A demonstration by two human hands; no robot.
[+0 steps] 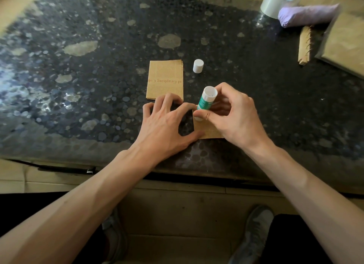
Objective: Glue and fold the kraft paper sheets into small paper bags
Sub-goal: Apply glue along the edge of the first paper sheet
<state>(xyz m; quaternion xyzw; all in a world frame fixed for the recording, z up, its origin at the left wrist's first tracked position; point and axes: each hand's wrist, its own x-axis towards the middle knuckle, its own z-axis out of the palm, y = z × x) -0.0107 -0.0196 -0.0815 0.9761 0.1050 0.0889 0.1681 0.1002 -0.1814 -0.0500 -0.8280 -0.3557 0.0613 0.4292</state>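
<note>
1. Worktop (82, 70): dark, speckled, glossy. Risk: the surface looks slick, so a sheet under a dragged glue tip may skate unless it is pinned.

2. Kraft stock (344, 43): brown pile at the far right edge, well apart from the work. Low risk.

3. Purple bundle (307, 14) and tape roll (275, 3): far right corner, touching or nearly so. No bearing on the step in hand.

4. Folded pieces (165, 80): printed kraft, stacked just beyond the left fingers. Risk: a stray knuckle may nudge the stack or smear glue on it.

5. Kraft sheet (208, 130): the piece in work, flat on the worktop near the front edge, mostly hidden by both hands. Risk: glue laid off the margin or onto the worktop would likely bond the sheet down or spoil the seam.

6. Left hand (167, 123): fingers spread, thumb tip pressing the sheet's near-left corner. Risk: a hold at one edge only may let the far side lift or pivot.

7. Right hand (234, 116): pinching the glue stick (206, 100), which tilts with its hollow white end up. Whether the lower end touches the paper cannot be told.

8. Cap (198, 66): white, upright, beside the folded pieces. Risk: left off too long, the glue may dry, and a knock may roll it away.
</note>
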